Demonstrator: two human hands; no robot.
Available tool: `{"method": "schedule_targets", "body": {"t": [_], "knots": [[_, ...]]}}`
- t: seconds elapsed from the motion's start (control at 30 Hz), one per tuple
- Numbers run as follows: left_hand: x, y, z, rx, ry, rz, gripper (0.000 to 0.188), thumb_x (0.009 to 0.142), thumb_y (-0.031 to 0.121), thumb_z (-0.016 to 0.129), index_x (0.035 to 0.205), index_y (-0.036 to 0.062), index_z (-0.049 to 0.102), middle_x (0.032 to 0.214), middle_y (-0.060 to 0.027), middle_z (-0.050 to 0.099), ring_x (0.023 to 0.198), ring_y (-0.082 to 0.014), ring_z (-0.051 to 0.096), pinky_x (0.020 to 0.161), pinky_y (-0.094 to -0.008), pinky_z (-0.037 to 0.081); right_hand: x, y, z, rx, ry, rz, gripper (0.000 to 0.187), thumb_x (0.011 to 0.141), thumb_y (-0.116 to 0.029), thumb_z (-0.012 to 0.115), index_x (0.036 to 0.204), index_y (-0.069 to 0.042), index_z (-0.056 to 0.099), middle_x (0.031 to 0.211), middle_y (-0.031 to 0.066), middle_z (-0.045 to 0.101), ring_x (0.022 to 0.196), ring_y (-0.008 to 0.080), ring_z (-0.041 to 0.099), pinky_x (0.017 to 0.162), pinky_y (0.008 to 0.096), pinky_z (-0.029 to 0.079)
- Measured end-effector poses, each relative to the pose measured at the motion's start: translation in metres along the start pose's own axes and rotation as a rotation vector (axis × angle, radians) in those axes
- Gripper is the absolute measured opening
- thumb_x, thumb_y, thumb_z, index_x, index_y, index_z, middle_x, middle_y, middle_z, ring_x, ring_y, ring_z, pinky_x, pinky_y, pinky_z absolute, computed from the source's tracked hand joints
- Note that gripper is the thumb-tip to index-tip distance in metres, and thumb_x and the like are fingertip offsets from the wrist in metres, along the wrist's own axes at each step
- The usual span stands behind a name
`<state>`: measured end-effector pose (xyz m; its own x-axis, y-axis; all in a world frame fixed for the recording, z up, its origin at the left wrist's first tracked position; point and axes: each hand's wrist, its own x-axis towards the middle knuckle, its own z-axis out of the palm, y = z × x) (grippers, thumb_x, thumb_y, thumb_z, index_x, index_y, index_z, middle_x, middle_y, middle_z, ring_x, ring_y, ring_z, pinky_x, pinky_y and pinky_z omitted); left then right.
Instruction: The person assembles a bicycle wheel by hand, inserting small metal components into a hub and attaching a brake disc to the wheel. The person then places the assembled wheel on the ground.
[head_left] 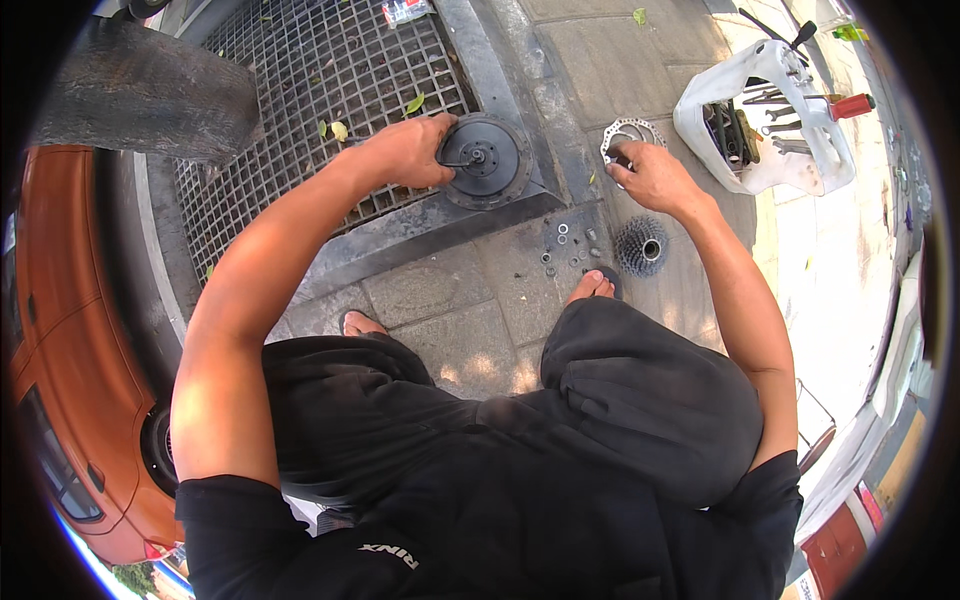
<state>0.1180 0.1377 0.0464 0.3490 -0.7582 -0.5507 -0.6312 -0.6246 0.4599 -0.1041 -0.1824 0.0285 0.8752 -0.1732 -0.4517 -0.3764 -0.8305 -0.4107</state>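
A round black hub motor (488,160) with a short axle in its middle lies on the metal border of the grate. My left hand (408,152) grips its left edge, with fingers and thumb spread along the rim. To the right, my right hand (655,178) is closed at the lower edge of a silver brake disc (650,130); its fingertips partly cover the disc. Below that hand a cassette of sprockets (641,248) rests on the paving. Several small washers (562,233) and nuts are scattered beside it, near my right foot.
A cut-open white plastic container (715,100) with wrenches and other tools stands at the right; a red-handled tool (850,107) sticks out of it. A tree trunk (150,90) rises by the grate (300,60) at the upper left. An orange car (75,370) is at the far left.
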Motion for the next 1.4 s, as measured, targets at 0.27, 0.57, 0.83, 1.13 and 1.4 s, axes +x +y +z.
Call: {"method": "schedule_targets", "body": {"t": [0.27, 0.57, 0.83, 1.13, 1.4], "knots": [[0.006, -0.007, 0.015, -0.122, 0.067, 0.009, 0.097, 0.079, 0.034, 0.093, 0.152, -0.0094, 0.047, 0.142, -0.0315, 0.063, 0.134, -0.0395, 0.063, 0.116, -0.0434, 0.049, 0.002, 0.079, -0.002, 0.073, -0.003, 0.144, 0.042, 0.098, -0.031, 0.067, 0.122, 0.003, 0.074, 0.112, 0.0283, 0.076, 0.110, 0.0429, 0.072, 0.099, 0.0477, 0.054], [0.007, 0.028, 0.019, -0.077, 0.056, -0.198, 0.129, 0.081, 0.086, 0.068, 0.163, -0.0080, 0.033, 0.151, -0.0425, 0.047, 0.138, -0.0527, 0.056, 0.116, -0.0526, 0.049, -0.007, 0.083, 0.010, 0.353, -0.106, 0.358, 0.041, 0.103, -0.032, 0.065, 0.125, 0.000, 0.074, 0.095, 0.0076, 0.075, 0.078, 0.0154, 0.071, 0.066, 0.0336, 0.056], [0.025, 0.007, 0.039, -0.152, 0.165, -0.242, 0.106, 0.094, 0.071, 0.056, 0.162, -0.0081, 0.037, 0.143, -0.0418, 0.057, 0.133, -0.0493, 0.061, 0.114, -0.0465, 0.049, 0.035, -0.031, 0.045, 0.565, -0.240, 0.097, 0.052, 0.103, -0.040, 0.069, 0.127, 0.005, 0.071, 0.096, 0.0122, 0.075, 0.082, 0.0188, 0.072, 0.075, 0.0357, 0.058], [0.000, -0.022, 0.012, -0.763, 0.132, -0.330, 0.071, 0.104, 0.042, 0.060, 0.159, -0.0006, 0.047, 0.140, -0.0205, 0.067, 0.117, -0.0305, 0.072, 0.077, -0.0399, 0.064, 0.031, -0.087, 0.056, 1.030, -0.491, 0.117, 0.100, 0.095, -0.049, 0.081, 0.164, 0.005, 0.033, 0.142, 0.0179, 0.061, 0.120, 0.0232, 0.063, 0.087, 0.0358, 0.057], [-0.023, -0.045, -0.014, -1.408, -0.012, -0.273, 0.042, 0.104, 0.043, 0.053, 0.124, 0.0079, 0.068, 0.107, -0.0077, 0.074, 0.088, -0.0228, 0.074, 0.073, -0.0430, 0.061, 0.019, -0.102, 0.037, 0.602, -0.197, -0.279, 0.078, 0.095, -0.038, 0.082, 0.156, 0.000, 0.051, 0.136, 0.0180, 0.066, 0.123, 0.0246, 0.063, 0.103, 0.0394, 0.052]]}}
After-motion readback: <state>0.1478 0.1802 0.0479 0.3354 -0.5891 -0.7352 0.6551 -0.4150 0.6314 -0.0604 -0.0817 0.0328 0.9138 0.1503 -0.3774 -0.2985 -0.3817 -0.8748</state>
